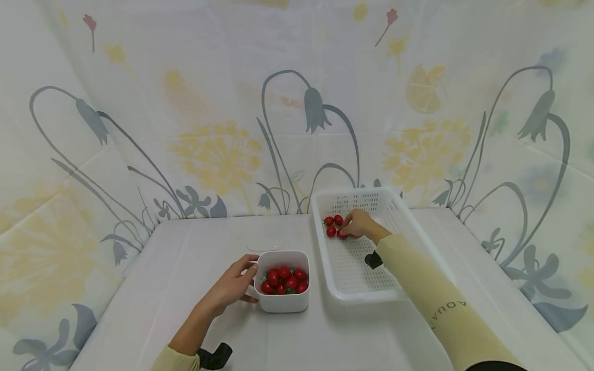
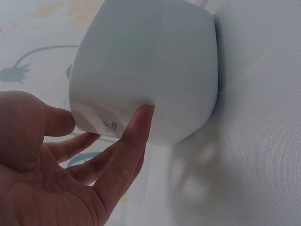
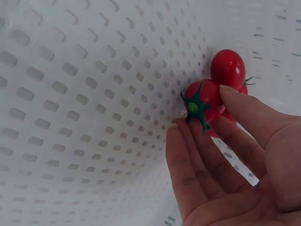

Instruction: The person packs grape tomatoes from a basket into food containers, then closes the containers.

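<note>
My left hand (image 1: 232, 285) is at the left side of a white square container (image 1: 284, 304), its fingers spread and resting against the wall and rim. In the left wrist view, a fingertip touches the smooth outer wall near a small printed label (image 2: 112, 126). Several red cherry tomatoes (image 1: 284, 281) lie inside the container. Over at the right, my right hand (image 1: 359, 224) reaches into a white perforated basket (image 1: 341, 296). Between thumb and fingers it holds a cherry tomato (image 3: 207, 96) with a green star-shaped stem. More cherry tomatoes (image 3: 228, 68) lie close behind that one.
The basket stands right of the container on a white-covered table (image 1: 185, 257), near a patterned curtain (image 1: 223, 103) at the back. A few tomatoes (image 1: 330, 226) sit by the basket's left wall. Black wrist straps (image 1: 215, 356) show at the cuffs.
</note>
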A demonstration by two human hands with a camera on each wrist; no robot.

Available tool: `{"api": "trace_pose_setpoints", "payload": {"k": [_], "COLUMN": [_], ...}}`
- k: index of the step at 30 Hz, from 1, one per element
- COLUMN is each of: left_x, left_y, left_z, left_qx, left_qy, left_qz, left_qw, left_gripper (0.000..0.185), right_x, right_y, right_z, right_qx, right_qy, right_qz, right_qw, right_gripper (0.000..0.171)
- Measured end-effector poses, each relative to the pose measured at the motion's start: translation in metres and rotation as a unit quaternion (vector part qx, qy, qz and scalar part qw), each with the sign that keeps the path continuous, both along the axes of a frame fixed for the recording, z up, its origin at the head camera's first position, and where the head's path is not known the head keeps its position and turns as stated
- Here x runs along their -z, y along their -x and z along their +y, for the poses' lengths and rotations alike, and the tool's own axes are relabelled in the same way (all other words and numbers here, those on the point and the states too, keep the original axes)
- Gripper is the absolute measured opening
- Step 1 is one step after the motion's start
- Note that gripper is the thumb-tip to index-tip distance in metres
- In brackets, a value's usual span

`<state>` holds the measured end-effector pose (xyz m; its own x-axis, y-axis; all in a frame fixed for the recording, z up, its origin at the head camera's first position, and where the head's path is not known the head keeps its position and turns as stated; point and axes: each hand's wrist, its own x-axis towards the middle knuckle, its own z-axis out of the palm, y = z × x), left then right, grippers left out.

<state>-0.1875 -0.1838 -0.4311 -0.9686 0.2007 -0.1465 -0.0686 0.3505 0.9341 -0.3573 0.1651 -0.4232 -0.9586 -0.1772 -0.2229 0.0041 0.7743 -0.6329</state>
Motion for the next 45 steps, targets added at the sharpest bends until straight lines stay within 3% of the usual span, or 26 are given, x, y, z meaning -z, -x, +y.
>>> {"api": "trace_pose_setpoints", "payload": {"k": [7, 16, 32, 45], "left_x": [-0.003, 0.000, 0.000, -0.001], "left_y": [-0.001, 0.001, -0.001, -0.003], "left_z": [0.002, 0.002, 0.000, 0.001], "left_qx": [0.008, 0.004, -0.003, 0.003], "left_qy": [-0.002, -0.001, 0.000, -0.005], "left_qz": [-0.002, 0.002, -0.001, -0.002], "left_qw": [1.0000, 1.0000, 1.0000, 1.0000], "left_gripper": [0.039, 0.038, 0.037, 0.038], "right_x": [0.000, 0.001, -0.020, -0.031], "right_y": [0.000, -0.001, -0.021, -0.040], "right_z": [0.000, 0.002, 0.007, -0.002], "right_qx": [-0.019, -0.029, -0.060, -0.113], "right_qy": [-0.017, -0.006, 0.077, 0.133], "right_qz": [0.001, -0.031, -0.058, -0.061], "right_qw": [1.000, 0.999, 0.994, 0.983], "right_gripper": [0.017, 0.015, 0.014, 0.017]}}
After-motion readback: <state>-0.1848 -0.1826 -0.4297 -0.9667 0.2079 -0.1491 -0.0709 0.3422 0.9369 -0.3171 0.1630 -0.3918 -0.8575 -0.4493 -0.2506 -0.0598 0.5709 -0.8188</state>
